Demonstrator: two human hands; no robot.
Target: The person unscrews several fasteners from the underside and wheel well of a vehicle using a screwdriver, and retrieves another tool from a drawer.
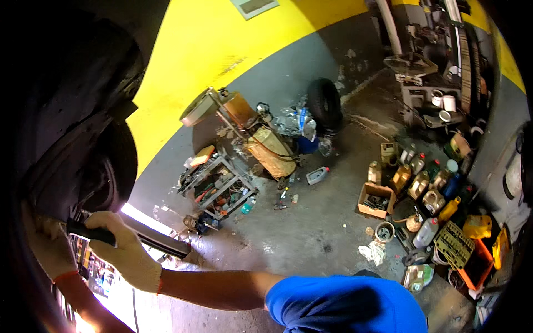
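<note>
My right hand (125,252), in a cream knit work glove, is closed around the black handle of a tool (91,234) at the lower left. The tool's far end reaches toward the dark underside of a vehicle (75,137), where shadow hides it. My left hand (52,245), in a similar glove with an orange cuff, is raised beside the tool's far end; its fingers are in shadow, and what they touch cannot be told. Behind my right hand, a bright tube light (145,218) lies along a dark bar. A wheel (104,170) shows dimly above both hands.
A metal tool cart (227,187) and an oil drainer (270,152) stand by the yellow and grey wall. A tyre (325,104) leans behind them. At right are oil jugs (418,185), a cardboard box (377,200), a socket case (454,245) and an orange crate (479,266).
</note>
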